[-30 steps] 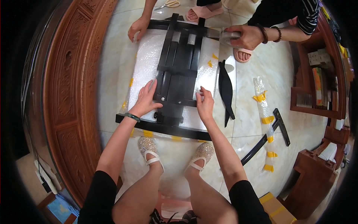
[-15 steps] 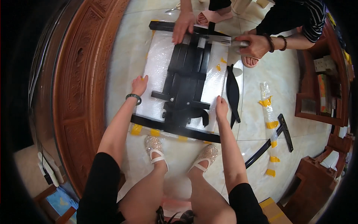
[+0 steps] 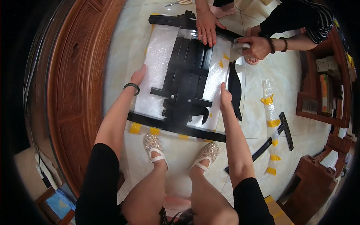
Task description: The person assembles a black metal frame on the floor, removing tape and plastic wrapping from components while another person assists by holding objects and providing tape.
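Observation:
Before me on the floor lies a flat bubble-wrapped panel. My left hand is closed on its left edge, and my right hand grips the right edge with the thumb on top. Stacked along the panel's middle are black furniture parts, with a long black bar across the near end and another black bar at the far end. Opposite me, a co-worker's hand lies spread on the far end of the stack. That person's other hand holds a roll of clear tape.
A curved black piece lies right of the panel. Farther right are a bubble-wrap strip with yellow tape and a black T-shaped part. Scissors lie at the far side. Carved wooden furniture borders the left; a wooden cabinet stands right.
The co-worker's flat hand has moved right across the far end of the stack, onto the tape area. Both my hands have shifted slightly away from me along the panel's edges.

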Tool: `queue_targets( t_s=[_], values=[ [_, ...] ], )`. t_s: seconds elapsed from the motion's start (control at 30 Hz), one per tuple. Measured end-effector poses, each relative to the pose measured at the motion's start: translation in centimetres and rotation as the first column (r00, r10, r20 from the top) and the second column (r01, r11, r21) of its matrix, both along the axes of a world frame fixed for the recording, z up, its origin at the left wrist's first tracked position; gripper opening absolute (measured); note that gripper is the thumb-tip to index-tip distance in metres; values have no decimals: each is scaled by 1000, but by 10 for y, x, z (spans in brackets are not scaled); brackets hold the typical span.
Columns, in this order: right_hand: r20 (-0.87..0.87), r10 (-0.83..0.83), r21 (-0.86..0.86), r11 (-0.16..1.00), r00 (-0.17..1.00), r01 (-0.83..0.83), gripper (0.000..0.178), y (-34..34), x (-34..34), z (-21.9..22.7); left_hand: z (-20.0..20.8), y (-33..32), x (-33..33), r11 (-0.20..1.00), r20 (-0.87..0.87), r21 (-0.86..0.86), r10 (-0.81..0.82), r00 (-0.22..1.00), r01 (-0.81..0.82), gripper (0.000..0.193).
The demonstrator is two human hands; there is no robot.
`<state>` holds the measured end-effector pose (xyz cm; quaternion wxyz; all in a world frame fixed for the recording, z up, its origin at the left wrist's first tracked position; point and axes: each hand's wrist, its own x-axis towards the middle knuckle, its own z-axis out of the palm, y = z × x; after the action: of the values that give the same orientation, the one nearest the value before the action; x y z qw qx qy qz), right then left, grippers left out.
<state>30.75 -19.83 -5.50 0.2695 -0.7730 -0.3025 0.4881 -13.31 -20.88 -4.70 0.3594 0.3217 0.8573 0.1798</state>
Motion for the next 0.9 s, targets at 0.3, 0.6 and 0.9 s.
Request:
queue_targets(
  t_s=[0.3, 0.6, 0.9],
  values=[
    [174, -68, -18, 997, 982, 72, 79, -9, 17, 25, -7, 15, 43, 946, 284, -11, 313, 906, -323, 87],
    [-113, -200, 37, 978, 973, 205, 74, -11, 17, 22, 1, 15, 35, 954, 671, -54, 255, 697, -297, 83],
    [14, -236, 18, 972, 972, 236, 72, -6, 23, 33, 12, 8, 75, 834, 612, 0, 436, 659, -552, 83]
  ],
)
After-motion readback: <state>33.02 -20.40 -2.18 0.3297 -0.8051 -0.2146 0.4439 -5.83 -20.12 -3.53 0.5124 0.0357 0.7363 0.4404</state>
